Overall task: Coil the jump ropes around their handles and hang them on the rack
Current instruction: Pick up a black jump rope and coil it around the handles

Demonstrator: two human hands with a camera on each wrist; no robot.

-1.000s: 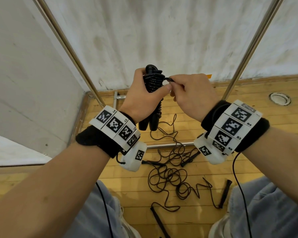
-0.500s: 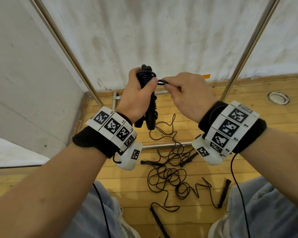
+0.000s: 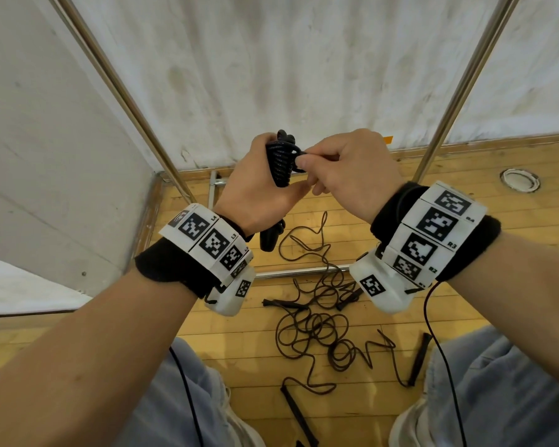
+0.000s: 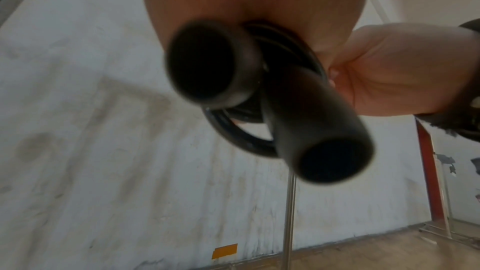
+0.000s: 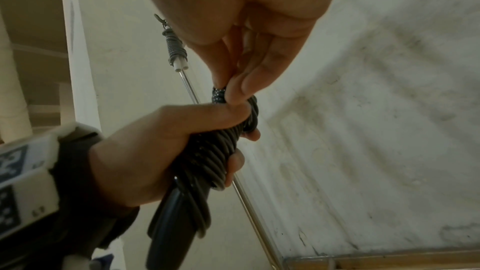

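Note:
My left hand [image 3: 259, 188] grips a black jump rope [image 3: 281, 162] coiled round its two handles, held upright at chest height before the wall. The handle ends [image 4: 332, 163] stick out below the palm in the left wrist view. My right hand [image 3: 346, 169] pinches the free loop of cord [image 5: 221, 95] at the top of the coil, thumb and forefinger touching the left thumb. A second coiled rope with white handles [image 5: 176, 52] hangs high up beside the rack's left pole [image 3: 120, 91]. The rack's right pole [image 3: 459, 88] rises on the other side.
More black jump ropes [image 3: 320, 324] lie tangled on the wooden floor between my knees, with loose handles [image 3: 418, 359] scattered around. The rack's base bar [image 3: 291, 273] crosses the floor. White walls meet in a corner at the left. A round floor fitting [image 3: 519, 179] sits at right.
My right hand has moved in closer to the top of the coil, drawing the cord loop tight against it. The left hand has turned slightly and holds the bundle a little lower.

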